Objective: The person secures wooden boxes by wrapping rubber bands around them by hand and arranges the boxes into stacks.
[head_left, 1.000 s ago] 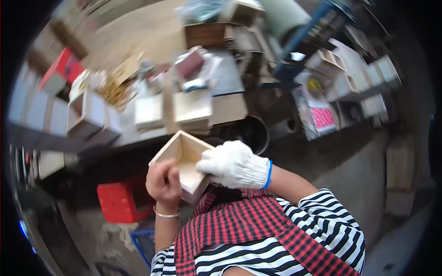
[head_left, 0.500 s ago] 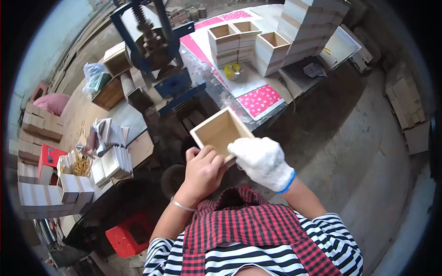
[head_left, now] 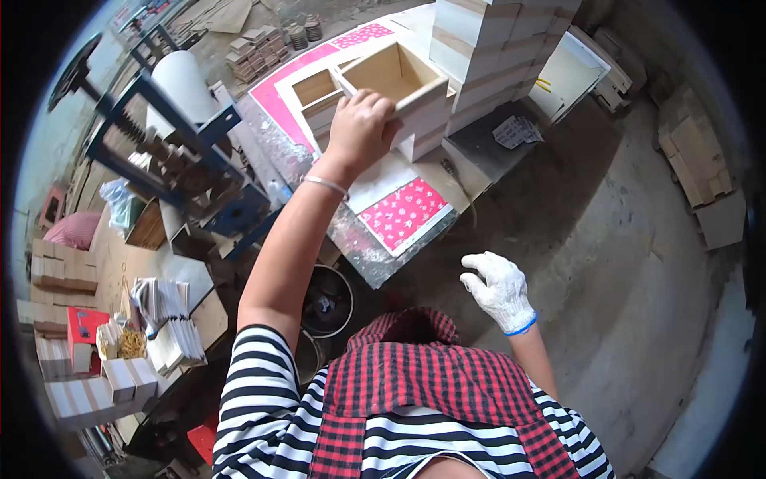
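Observation:
My bare left hand (head_left: 363, 132) grips the near left wall of an open wooden box (head_left: 395, 76), fingers curled over its rim. The box is over the stacked boxes on the table, its open side up; whether it rests on them is hard to tell. My right hand (head_left: 499, 291), in a white glove with a blue cuff, is held off to the right, thumb and fingers apart, with nothing in it. A pink patterned sheet (head_left: 405, 214) lies at the table's near corner, below the left hand.
Tall stacked boxes (head_left: 503, 48) stand behind the held box. A blue metal press (head_left: 183, 160) is at the left. Farther left, a bench holds wooden panels (head_left: 175, 343), rubber bands (head_left: 132, 343) and more boxes (head_left: 100, 395). A round bin (head_left: 327, 299) sits below the table.
The view has turned toward the right-hand table. My left hand has carried the box up and forward to the stacked boxes. My gloved right hand has let go and moved away to the right.

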Motion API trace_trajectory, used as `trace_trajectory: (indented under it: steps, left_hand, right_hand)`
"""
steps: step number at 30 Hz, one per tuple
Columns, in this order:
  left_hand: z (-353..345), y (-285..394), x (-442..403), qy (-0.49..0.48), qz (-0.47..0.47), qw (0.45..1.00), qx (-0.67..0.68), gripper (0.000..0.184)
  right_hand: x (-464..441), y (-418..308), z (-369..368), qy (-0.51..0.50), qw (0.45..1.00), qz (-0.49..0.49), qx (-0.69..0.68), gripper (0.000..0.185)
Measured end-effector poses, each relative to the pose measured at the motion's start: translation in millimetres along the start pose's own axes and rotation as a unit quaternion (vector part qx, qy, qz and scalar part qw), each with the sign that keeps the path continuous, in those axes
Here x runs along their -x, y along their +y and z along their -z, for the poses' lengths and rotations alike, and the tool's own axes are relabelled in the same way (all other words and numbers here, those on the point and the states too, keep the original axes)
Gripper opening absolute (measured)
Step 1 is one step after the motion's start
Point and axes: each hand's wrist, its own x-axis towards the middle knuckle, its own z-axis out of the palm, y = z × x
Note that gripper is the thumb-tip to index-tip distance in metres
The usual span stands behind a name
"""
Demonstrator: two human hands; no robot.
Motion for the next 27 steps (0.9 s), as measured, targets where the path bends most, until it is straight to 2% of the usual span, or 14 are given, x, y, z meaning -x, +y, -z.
trace_trajectory:
  steps: [5, 9, 13, 18, 21, 27]
  left_hand:
    - [-60.5, -27.0, -61.0, -0.021, 0.001, 1.0, -0.013, 0.017]
    - [-87.0, -33.1, -84.4, -0.054, -0.003, 0.998, -0.025, 0.02]
    - [-97.2, -36.1, -88.5, -0.08, 0.012, 0.996, -0.042, 0.021]
    - [-103.4, -31.2, -97.4, -0.095, 0.023, 0.994, -0.057, 0.021]
    - [-107.0, -27.7, -99.9, -0.11, 0.034, 0.991, -0.068, 0.021]
    - [-112.7, -27.9, -101.5, -0.09, 0.015, 0.995, -0.052, 0.019]
  right_hand:
    - [-22.9, 44.3, -0.6, -0.024, 0.996, -0.074, 0.03, 0.018]
    - [-38.7, 78.1, 2.9, -0.046, 0.994, -0.099, 0.022, 0.019]
    - [-57.5, 117.7, 5.4, -0.08, 0.995, -0.053, 0.016, 0.019]
    - [-82.5, 148.5, 24.6, -0.104, 0.993, -0.045, 0.014, 0.019]
    - [-86.1, 164.9, 25.2, -0.085, 0.996, -0.036, 0.006, 0.019]
    - [-86.9, 179.3, 25.1, -0.112, 0.993, -0.034, -0.009, 0.02]
